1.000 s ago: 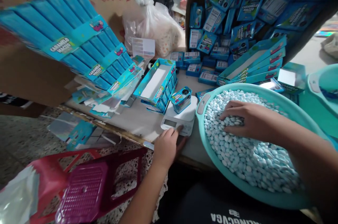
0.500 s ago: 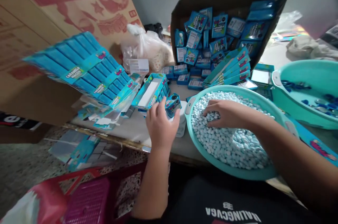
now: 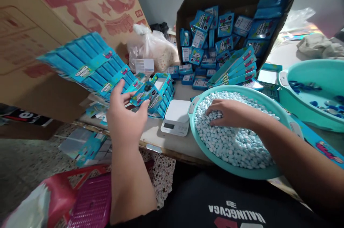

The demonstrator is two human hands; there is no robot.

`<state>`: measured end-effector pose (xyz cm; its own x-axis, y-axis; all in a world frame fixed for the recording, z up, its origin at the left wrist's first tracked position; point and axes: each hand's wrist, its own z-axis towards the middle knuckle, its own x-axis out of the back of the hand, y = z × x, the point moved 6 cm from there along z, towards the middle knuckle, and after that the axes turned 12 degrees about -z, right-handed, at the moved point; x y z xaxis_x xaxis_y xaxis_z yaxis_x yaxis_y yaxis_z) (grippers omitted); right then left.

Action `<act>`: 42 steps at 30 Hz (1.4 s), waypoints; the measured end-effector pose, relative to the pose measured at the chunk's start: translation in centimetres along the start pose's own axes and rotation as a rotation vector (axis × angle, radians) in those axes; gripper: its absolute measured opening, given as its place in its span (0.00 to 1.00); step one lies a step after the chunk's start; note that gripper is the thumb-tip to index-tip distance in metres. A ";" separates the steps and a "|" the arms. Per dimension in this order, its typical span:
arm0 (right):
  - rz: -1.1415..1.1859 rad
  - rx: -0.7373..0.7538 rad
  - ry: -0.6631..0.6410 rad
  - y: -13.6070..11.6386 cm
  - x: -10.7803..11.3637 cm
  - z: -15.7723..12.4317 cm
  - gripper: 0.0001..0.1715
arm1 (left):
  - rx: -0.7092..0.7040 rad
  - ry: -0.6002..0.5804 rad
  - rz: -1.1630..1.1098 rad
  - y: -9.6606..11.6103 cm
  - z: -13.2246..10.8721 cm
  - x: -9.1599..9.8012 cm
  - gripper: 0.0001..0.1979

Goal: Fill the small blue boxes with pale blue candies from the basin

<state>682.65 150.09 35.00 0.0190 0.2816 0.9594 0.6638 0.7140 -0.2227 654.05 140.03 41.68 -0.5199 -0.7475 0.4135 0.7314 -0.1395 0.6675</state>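
Observation:
Between the thumb and fingers of my left hand (image 3: 127,117) is a small blue candy box (image 3: 144,94), held tilted over the table's left part. Just behind it stands a stack of blue display trays (image 3: 164,101). My right hand (image 3: 224,113) is curled among pale blue candies (image 3: 223,145), its fingertips touching them and partly hidden. A turquoise tub (image 3: 200,149) holds these candies. Between my hands lies a small white kitchen scale (image 3: 177,113), its plate bare.
A tilted cardboard carton (image 3: 185,9) full of small blue boxes stands at the back. Another turquoise tub (image 3: 309,122) with blue pieces is at right. Flat blue tray blanks (image 3: 94,63) lean at left, beside a large carton (image 3: 88,6). A plastic bag (image 3: 153,47) sits behind.
My left hand has moved left with the small candy box, away from the scale, which now shows fully. My right hand stays in the candies.

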 end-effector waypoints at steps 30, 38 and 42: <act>0.090 -0.011 -0.013 0.7 0.0 0.2 0.21 | -0.054 -0.219 -0.050 -2.1 -1.1 -6.5 0.20; 0.100 -0.034 -0.034 0.8 -0.2 0.3 0.21 | -0.060 -0.450 -0.115 -4.4 -2.0 -10.1 0.10; 0.084 -0.041 -0.041 0.8 -0.2 0.4 0.21 | -0.025 -0.487 -0.105 -4.4 -2.4 -10.4 0.14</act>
<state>682.89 150.85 34.62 0.0461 0.3660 0.9295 0.6909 0.6603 -0.2943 657.28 146.88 32.96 -0.7330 -0.3392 0.5896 0.6710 -0.2179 0.7087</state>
